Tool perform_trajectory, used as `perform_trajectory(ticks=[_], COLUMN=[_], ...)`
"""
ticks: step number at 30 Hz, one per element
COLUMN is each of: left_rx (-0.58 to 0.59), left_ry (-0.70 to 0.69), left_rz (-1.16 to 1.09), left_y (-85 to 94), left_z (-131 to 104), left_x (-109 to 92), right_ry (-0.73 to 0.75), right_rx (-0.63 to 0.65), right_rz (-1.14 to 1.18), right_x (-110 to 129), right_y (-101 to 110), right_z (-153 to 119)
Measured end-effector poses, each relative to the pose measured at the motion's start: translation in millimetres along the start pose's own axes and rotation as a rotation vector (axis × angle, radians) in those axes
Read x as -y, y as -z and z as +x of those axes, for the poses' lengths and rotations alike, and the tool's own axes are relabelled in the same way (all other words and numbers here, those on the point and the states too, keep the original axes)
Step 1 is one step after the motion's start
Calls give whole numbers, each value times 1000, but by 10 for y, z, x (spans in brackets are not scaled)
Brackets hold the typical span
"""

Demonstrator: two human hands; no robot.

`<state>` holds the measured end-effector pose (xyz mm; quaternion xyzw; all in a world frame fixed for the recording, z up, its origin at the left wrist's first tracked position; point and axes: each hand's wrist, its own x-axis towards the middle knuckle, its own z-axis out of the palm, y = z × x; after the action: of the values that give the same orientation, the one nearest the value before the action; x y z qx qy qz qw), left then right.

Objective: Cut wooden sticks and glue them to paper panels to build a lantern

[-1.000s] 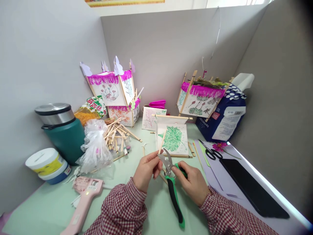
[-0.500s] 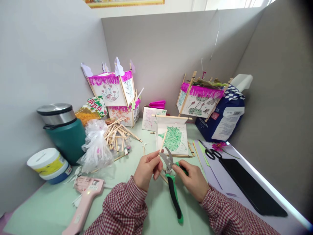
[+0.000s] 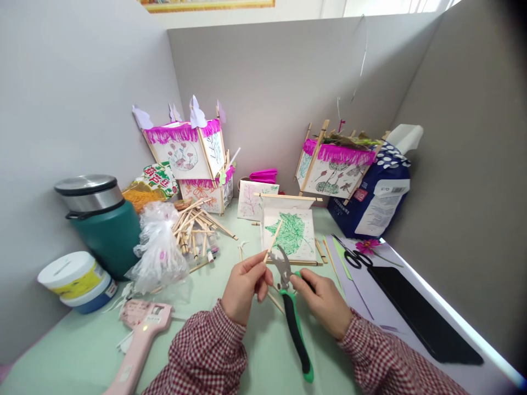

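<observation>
Between the thumb and fingers of my left hand [image 3: 246,282] is a thin wooden stick [image 3: 275,237], tilted up and to the right. My right hand [image 3: 321,296] grips pruning shears [image 3: 293,323] near the pivot and one green handle. The other black-and-green handle swings free toward me, and the blades stand apart close beside my left fingertips. Whether a blade touches the stick, I cannot tell. Another stick [image 3: 275,303] lies on the table below the shears. Just behind the hands stands a small wood-framed paper box [image 3: 308,233] with a green leaf print.
A pink glue gun [image 3: 142,334], a plastic bag [image 3: 158,252], a pile of sticks [image 3: 197,225] and a teal flask [image 3: 105,236] are on the left. Black scissors [image 3: 358,259] and a black phone-like slab [image 3: 424,312] lie right. Fringed lanterns [image 3: 183,156] stand at the back.
The free handle of the shears has swung slightly right and toward me. Both hands stay nearly in place, and the view has shifted a little.
</observation>
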<state>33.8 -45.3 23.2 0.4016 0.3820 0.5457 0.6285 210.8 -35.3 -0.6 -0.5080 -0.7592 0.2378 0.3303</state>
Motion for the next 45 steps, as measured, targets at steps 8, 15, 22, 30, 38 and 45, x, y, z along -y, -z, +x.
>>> perform_trajectory(ticks=[8,15,22,30,38,45], left_rx=[22,61,61,13,-37,-11], left_ry=[49,93,115,109,101,35], left_rz=[-61,-139,-41,-154,-111,-71], left_y=[-29,-14,-55,-60,-58,-46], left_z=[-24,-41,-92,-58,-65,-79], left_x=[-21,-56,-41,-67,-73,-73], right_ry=[-33,-44,-238,5,-55,-242], right_rx=[3,-24,-187,-40,-81,-134], right_rz=[2,7,210,-5,70,536], right_x=[10,6,-259,-34,-116,-183], right_y=[-38,-31,168,29,0,48], right_z=[-1,17,162,30,35,94])
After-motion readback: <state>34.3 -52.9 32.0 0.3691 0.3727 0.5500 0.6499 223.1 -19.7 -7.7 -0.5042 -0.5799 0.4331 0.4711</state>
